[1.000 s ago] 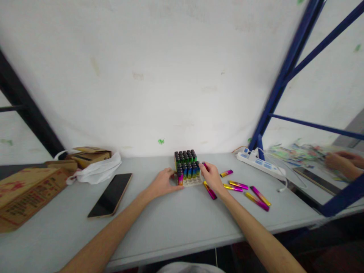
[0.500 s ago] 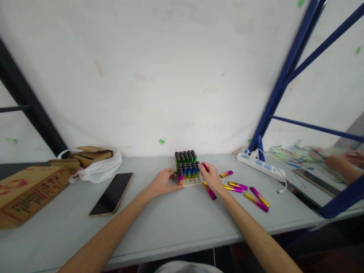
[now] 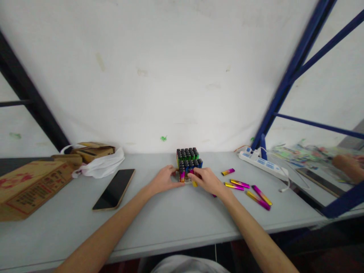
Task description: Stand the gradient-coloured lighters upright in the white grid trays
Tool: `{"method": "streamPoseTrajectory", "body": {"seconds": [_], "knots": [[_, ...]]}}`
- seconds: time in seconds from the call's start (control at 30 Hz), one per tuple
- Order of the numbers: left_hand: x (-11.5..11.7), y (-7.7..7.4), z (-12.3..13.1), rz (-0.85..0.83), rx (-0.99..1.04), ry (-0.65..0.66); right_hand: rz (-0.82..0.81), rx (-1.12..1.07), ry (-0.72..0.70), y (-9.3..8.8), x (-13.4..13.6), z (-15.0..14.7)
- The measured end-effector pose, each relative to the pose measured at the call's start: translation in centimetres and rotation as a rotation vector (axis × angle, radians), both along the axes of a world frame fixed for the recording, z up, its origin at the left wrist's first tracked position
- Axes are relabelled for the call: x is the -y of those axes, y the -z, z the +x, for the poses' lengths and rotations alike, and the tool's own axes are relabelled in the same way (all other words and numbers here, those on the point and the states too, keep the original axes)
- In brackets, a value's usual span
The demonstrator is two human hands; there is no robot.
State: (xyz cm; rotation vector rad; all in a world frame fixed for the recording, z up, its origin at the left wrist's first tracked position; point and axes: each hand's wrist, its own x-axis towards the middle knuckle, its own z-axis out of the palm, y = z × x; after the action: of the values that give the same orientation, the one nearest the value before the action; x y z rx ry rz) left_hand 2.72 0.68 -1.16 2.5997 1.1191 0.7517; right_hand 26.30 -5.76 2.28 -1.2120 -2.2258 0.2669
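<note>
A pale tray (image 3: 187,182) holds several upright lighters (image 3: 187,153) with black tops, their bodies green at the back and blue nearer the front. A pink-and-yellow lighter (image 3: 182,176) stands in the tray's front left corner. My left hand (image 3: 165,179) grips that corner, its thumb along the front edge and its fingers at the left side. Over the front of the tray, my right hand (image 3: 207,179) pinches another pink-and-yellow lighter (image 3: 194,183), its yellow end pointing down. My fingers hide part of it and the tray's right side.
Loose pink-and-yellow lighters (image 3: 258,200) lie on the grey table (image 3: 170,223) to the right. A power strip (image 3: 264,163) is behind them. At left are a phone (image 3: 114,189), a white plastic bag (image 3: 104,167) and a cardboard box (image 3: 34,187). Another person's hand (image 3: 348,167) is at far right.
My right hand has moved left from the tray's right side to its front with the lighter, now covering most of the nearest loose one. My left hand stays at the corner.
</note>
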Motion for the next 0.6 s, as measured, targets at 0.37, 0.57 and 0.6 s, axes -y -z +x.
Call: {"method": "streamPoseTrajectory", "body": {"seconds": [0.37,0.57,0.6], "knots": [[0.1,0.0,0.0,-0.001,-0.013,-0.009,-0.043,0.150,0.049,0.6,-1.0,-1.0],[0.3,-0.3,0.1,-0.010,-0.025,-0.021,-0.031,0.267,0.146,0.3,-1.0,-1.6],[0.3,-0.4,0.1,-0.011,-0.028,-0.023,-0.033,0.249,0.135,0.2,-0.9,-1.3]]}}
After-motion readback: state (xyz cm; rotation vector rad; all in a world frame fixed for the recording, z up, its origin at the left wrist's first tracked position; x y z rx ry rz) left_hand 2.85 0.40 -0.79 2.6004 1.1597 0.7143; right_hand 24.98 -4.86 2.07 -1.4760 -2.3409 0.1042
